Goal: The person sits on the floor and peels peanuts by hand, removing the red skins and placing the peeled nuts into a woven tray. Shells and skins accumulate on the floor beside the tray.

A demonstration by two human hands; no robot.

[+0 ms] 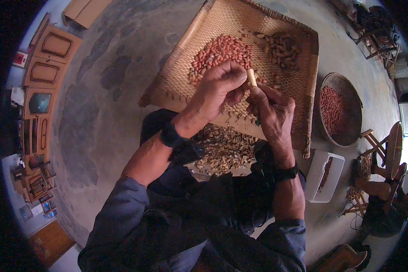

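Note:
Over a square woven tray [172,81], my two hands are close together. My right hand [276,113] is closed round a short pale stick [252,78], which looks like wood or bamboo and points up past the thumb. Just left of the stick, my left hand [224,84] has its fingers curled in a pinch; whatever they grip is hidden. Behind my left hand lies a heap of reddish shelled peanuts [224,49]. Farther right in the tray is a smaller pile of unshelled peanuts [283,50].
Broken peanut shells [224,149] are heaped below the tray, between my knees. To the right stand a round basket [352,97] of reddish peanuts and a white box [313,183] with some in it. Another person [383,213] sits at far right. Wooden cabinets [45,72] line the left.

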